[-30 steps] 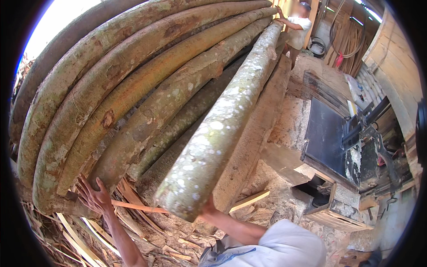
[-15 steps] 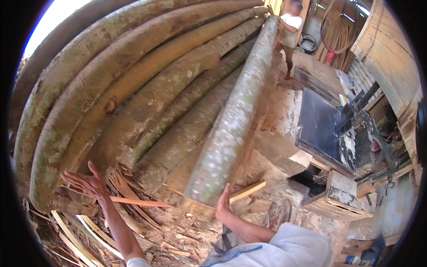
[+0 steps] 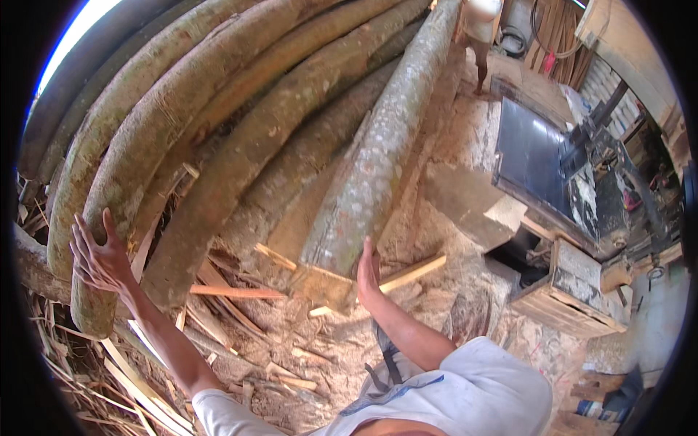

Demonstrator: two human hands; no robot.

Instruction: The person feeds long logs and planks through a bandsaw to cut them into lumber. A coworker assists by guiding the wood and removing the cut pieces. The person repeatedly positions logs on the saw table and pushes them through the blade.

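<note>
Head view — where's the log?
— The mottled grey log (image 3: 378, 167) runs lengthwise away from the person, its cut end on the sawdust just left of the right hand (image 3: 366, 270).
— Grips?
— Both spread, holding nothing; the left hand (image 3: 102, 254) hovers before the stacked logs (image 3: 182, 131).
— Containers?
— A wooden crate (image 3: 563, 294) at right, contents unclear.

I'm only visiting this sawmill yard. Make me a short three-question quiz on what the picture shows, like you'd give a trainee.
1. True or false: the left hand grips a saw.
2. Which thing is the right hand nearest? A) the grey log B) the dark machine C) the wooden crate
3. Fill in: the ground around the log ends is littered with wood ____.

Key:
1. False; the hand is open, fingers spread, beside the log pile.
2. A, at its cut end.
3. Strips, with sawdust.
</note>
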